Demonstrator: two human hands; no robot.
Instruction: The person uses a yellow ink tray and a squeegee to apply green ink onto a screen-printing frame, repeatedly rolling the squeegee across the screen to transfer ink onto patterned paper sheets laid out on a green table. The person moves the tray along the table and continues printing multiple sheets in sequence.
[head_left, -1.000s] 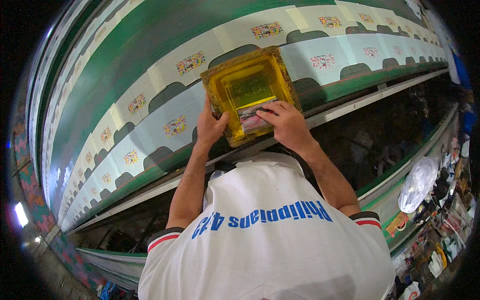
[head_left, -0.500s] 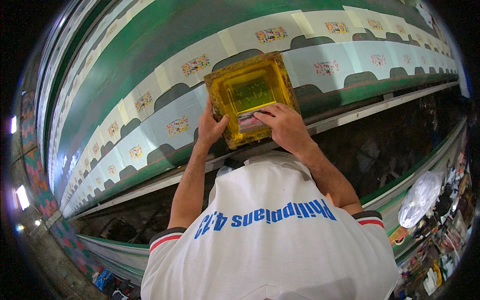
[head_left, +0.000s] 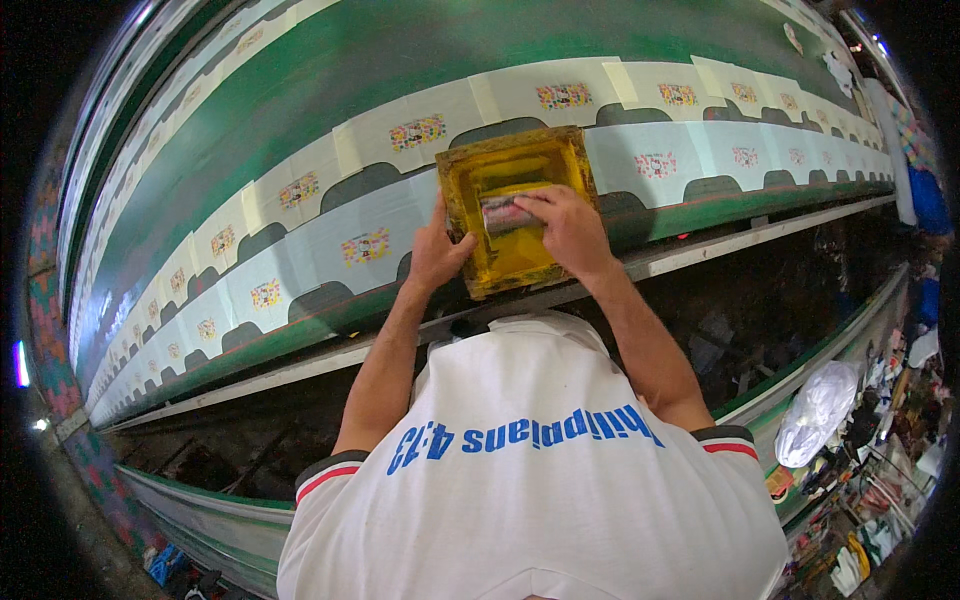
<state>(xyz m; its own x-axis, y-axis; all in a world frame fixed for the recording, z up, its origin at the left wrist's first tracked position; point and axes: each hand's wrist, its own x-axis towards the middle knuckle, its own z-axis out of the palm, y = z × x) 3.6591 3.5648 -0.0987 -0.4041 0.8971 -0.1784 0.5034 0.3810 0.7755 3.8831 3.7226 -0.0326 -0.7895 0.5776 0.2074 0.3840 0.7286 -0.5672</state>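
A yellow-stained screen printing frame [head_left: 467, 265] lies on the near row of pale fabric pieces [head_left: 400, 235] along the green table. My left hand [head_left: 438, 255] grips the frame's left side, thumb over the rim and fingers hidden behind it. Inside the frame, my right hand [head_left: 572, 232] is closed on a squeegee [head_left: 505, 214], its edge smeared pink and grey. The squeegee lies across the middle of the mesh. Printed patches with small colourful dots [head_left: 366, 247] show on the fabric to the left, and similar ones [head_left: 655, 165] to the right.
A second row of printed fabric [head_left: 416, 132] runs behind the first on the green table [head_left: 330, 90]. A pale rail [head_left: 720, 245] follows the table's near edge. Behind me at right sit a white plastic bag [head_left: 818, 412] and a heap of mixed items [head_left: 885, 490].
My right hand has pushed the squeegee away from me, from the near part of the mesh to its middle. The left hand keeps its hold on the frame. The whole view has shifted slightly.
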